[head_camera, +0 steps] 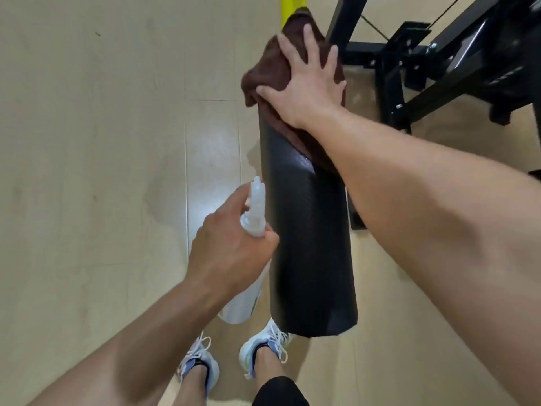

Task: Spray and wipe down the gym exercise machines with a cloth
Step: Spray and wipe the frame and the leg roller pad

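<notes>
Now: right hand (304, 83) fingers (308, 39) spread flat, pressing dark brown cloth (263, 77) onto far end of black textured cylindrical pad (310, 230). Left hand (231, 253) fingers curled round translucent plastic spray bottle (254, 212), nozzle beside pad. Risk: cloth bunching, slipping off; overspray wetting floor. Pale wood-look floor (87, 171), black machine frame (439, 60), yellow part (289, 7).

Pale wooden floor (102, 171) fills most of the view, its boards showing a soft glare patch near the middle. Two white sneakers (202, 361) with blue accents and white laces stand on it at the bottom, beside a black shorts hem (278, 391).
</notes>
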Demonstrator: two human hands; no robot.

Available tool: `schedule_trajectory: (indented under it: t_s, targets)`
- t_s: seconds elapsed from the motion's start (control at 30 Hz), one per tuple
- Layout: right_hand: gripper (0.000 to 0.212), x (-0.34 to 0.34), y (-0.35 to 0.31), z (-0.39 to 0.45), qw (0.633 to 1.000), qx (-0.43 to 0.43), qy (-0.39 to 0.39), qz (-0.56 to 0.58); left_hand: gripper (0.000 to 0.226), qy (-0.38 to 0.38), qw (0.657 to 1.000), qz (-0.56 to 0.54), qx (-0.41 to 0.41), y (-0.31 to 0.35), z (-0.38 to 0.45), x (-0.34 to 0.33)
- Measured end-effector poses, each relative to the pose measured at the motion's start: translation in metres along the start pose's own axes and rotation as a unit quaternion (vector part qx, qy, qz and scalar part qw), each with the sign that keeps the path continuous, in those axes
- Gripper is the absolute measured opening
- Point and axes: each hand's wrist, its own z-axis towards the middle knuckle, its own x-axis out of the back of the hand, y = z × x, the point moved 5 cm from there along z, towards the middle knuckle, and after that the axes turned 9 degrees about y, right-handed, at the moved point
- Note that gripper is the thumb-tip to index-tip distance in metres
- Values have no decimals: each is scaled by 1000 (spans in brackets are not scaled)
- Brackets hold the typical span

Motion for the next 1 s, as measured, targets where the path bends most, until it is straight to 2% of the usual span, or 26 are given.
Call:
schedule_trajectory:
  t_s: [0.1, 0.3, 0.4, 0.5, 0.6, 0.77, 0.83, 0.87, 0.9, 0.97, 1.0]
  targets:
    - [102, 0, 5, -23, 998, -60, 24, 10, 32, 12, 1000, 1, 5, -5, -8, -2]
    - [104, -7, 16, -99, 998, -38, -40, -28, 42, 22, 1000, -3, 15, -8, -26, 4]
    - [97, -7, 19, -156, 998, -20, -53, -37, 43, 22, 1000, -2, 10, 0, -30, 5]
    - [77, -11, 23, -222, 997, 1, -66, -50, 56, 14, 1000, -20, 11, 12, -36, 7]
    - [60, -14, 30, -290, 997, 18, -33, -60, 57, 6, 1000, -16, -3, 21, -38, 8]
    - [66, -16, 45, -375, 999, 37, 10, -27, 41, -16, 1000, -4, -22, 35, -37, 1]
    - [63, -10, 63, -391, 996, 12, 82, 34, 41, -27, 999, 3, -31, 40, -39, -2]
    - [59, -6, 76, -395, 984, -57, 129, 111, 39, -39, 999, 10, -33, 41, -40, -5]
    - [54, -2, 94, -396, 945, -164, 173, 225, 34, -50, 998, 16, -29, 42, -41, -7]
    - [40, 0, 131, -384, 789, -374, 263, 410, 21, -67, 997, 23, -23, 42, -42, -11]
    - [34, -2, 150, -373, 715, -447, 303, 444, 20, -74, 997, 27, -22, 42, -43, -14]
